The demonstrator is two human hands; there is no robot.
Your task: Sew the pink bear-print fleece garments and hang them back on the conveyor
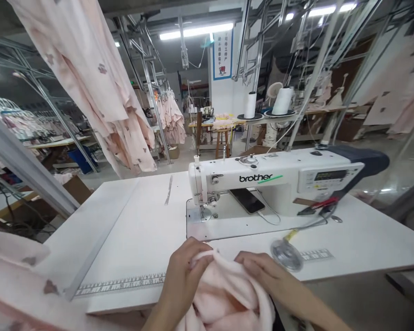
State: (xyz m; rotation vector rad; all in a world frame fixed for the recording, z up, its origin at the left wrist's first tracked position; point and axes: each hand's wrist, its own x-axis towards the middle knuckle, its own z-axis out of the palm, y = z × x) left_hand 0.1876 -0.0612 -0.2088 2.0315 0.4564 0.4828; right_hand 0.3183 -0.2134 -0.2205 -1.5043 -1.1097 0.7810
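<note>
Fingers (197, 258) of the left hand (181, 280), curled closed, gripping a fold of soft pink cloth (224, 294). Fingers (251, 262) of the right hand (271, 276), bent and held together, pressing down on the same cloth and holding it. Cloth bunched between both hands, in front of the sewing machine (262, 177) at the near table edge, well short of the needle and foot (204, 212), with nothing under the foot; work at this moment is gathering by hand, off the machine. Clear round disc (286, 255), just right of the right hand, in front of the machine. Red-handled snips (322, 204) at the machine's right end, beside its base. Phone (246, 201) with white cable, under the machine's arm. White table (131, 230) around the machine, with printed ruler strip (120, 286) along its near edge, left of the hands. Two white thread cones (250, 105) (282, 101) behind the machine. Pink spotted garments (86, 78) hanging from a metal rail, behind and left of the machine.
</note>
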